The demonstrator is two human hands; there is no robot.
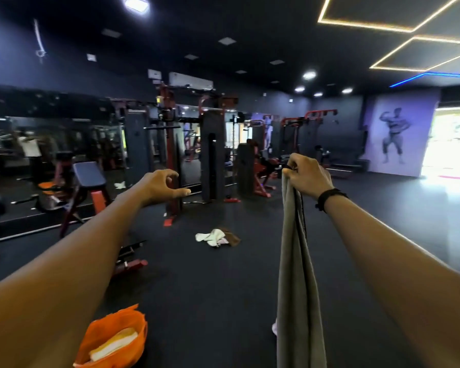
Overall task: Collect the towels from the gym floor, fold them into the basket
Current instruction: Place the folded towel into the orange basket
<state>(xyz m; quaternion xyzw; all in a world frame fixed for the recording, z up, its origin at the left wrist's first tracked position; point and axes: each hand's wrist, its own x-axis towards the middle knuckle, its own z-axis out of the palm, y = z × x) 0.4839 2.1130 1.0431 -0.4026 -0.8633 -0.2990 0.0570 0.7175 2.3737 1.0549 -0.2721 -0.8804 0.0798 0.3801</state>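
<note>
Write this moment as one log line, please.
right hand: grips hanging grey towel | left hand: holds nothing | floor: towel pile | orange basket: folded towel inside

Dark gym floor, crumpled towels, orange basket

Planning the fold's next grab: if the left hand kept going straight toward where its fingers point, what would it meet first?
Probably the grey towel hanging from the right hand. The left hand points rightward across open air toward it, though depth is unclear.

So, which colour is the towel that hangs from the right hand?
Grey-olive: the towel hangs from the right hand, seen in the head view.
</note>
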